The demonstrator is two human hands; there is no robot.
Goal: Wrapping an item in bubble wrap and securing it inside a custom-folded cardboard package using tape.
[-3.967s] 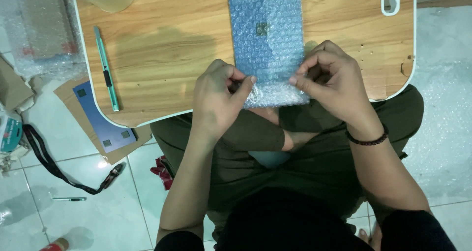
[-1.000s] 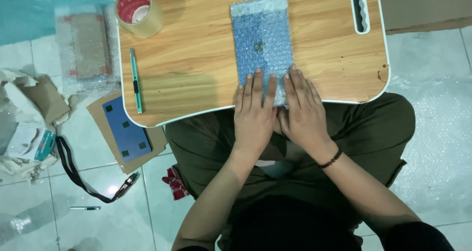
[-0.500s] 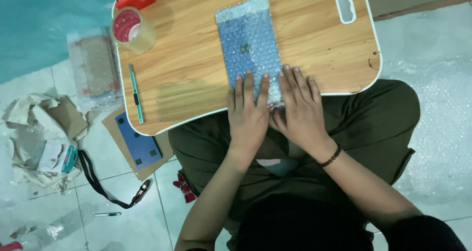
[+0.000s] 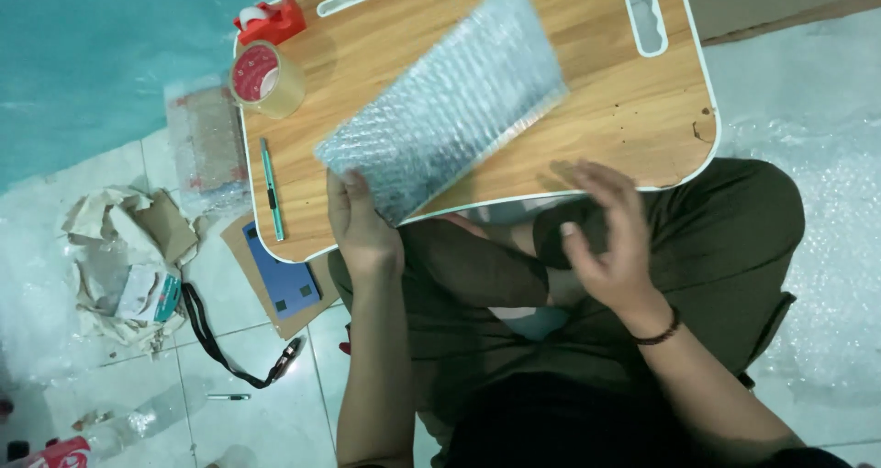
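Head-camera view, looking down on a seated person: a bubble-wrapped flat parcel [image 4: 450,96] lies slanted across a wooden lap table [image 4: 624,110], one corner jutting past the table's near edge. The left hand [image 4: 362,225] grips that near corner, fingers curled around the wrap. The right hand [image 4: 610,239] hovers open and blurred over the lap, just off the table's rim, fingers spread and holding nothing; a dark band circles its wrist.

At the table's left side, a green utility knife [image 4: 271,188] lies lengthwise near the edge. Beyond it stands a roll of clear packing tape [image 4: 266,78], and just past that a red tape dispenser [image 4: 271,18] at the far corner.

On the tiled floor beside the table sit a blue-faced flat device [image 4: 280,280] resting on cardboard, a black strap [image 4: 220,349], crumpled brown paper [image 4: 128,257] and a bubble-wrapped packet [image 4: 206,142]. Sheets of bubble wrap [image 4: 826,248] cover the floor on the right.
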